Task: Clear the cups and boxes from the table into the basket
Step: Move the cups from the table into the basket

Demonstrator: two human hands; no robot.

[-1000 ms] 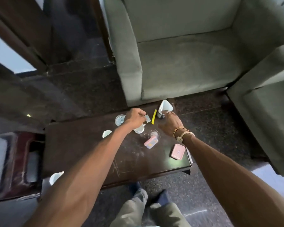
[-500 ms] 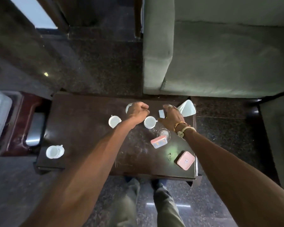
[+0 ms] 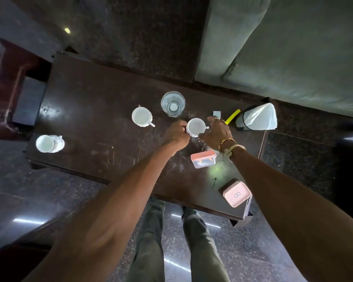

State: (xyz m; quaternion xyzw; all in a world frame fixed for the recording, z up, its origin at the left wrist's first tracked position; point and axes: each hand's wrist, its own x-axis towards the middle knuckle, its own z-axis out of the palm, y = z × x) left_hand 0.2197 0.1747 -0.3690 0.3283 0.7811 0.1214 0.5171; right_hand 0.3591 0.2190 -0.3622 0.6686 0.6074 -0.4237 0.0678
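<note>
nearest, at the near right corner of the dark table, a pink box sits untouched, and a little further in stands a clear box with a pink lid, just beside the right wrist. beyond that both hands meet at a white cup standing upright on the tabletop: the left hand has its fingers curled against the cup's left wall, and the right hand arches bent, part-spread fingers round the handle side (whether either one has actually closed a grip i cannot tell). off at the left end a second white cup waits well apart from the rest, a third cup with a handle stands left of the hands, and a clear glass is just behind them. furthest right are a yellow strip and a pale cone-shaped thing. the basket cannot be made out here. my reading: hardly begun, with four drinking vessels and two boxes on the table and this cup likely the first to go.
</note>
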